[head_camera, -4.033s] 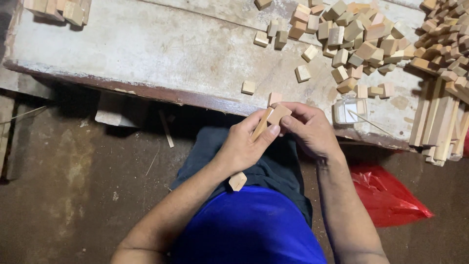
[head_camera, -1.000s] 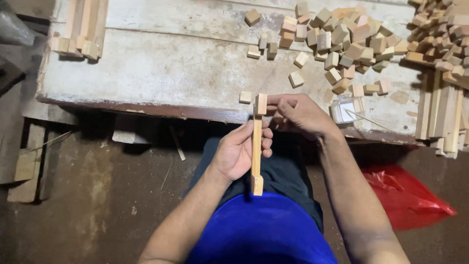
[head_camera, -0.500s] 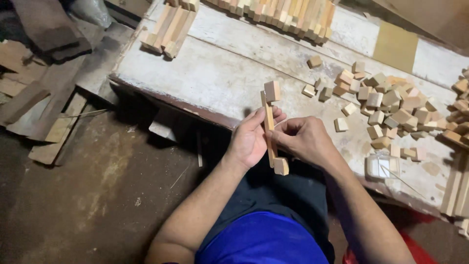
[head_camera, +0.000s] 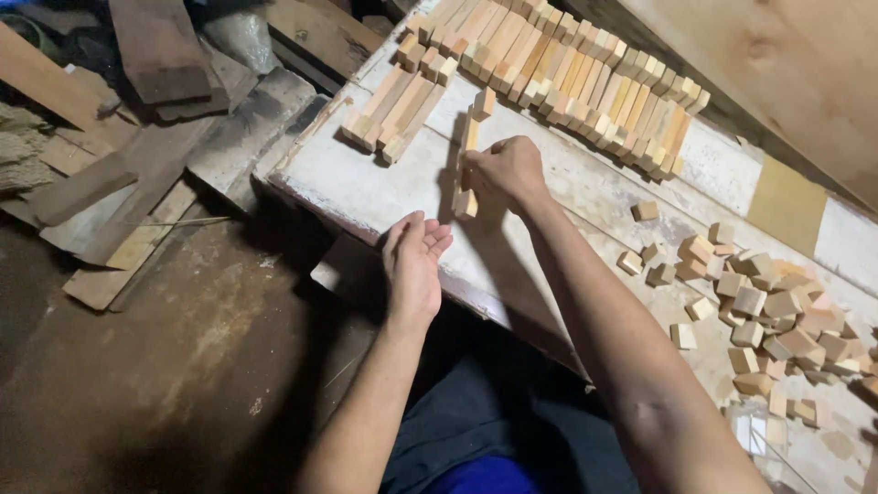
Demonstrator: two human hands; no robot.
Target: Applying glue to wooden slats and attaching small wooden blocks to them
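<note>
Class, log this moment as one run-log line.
right hand: holds stick over bench | left hand: open, empty | near: stick rows, blocks

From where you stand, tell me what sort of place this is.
Most likely a small woodworking workshop. Rows of assembled wooden sticks lie on a worn white workbench, a heap of small wooden blocks sits beside them, and scrap planks cover the dirt floor. The right hand holds one stick.

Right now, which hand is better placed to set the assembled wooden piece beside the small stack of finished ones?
Right. The right hand grips the wooden piece over the bench, close to the small stack. The left hand is open and empty at the bench edge.
</note>
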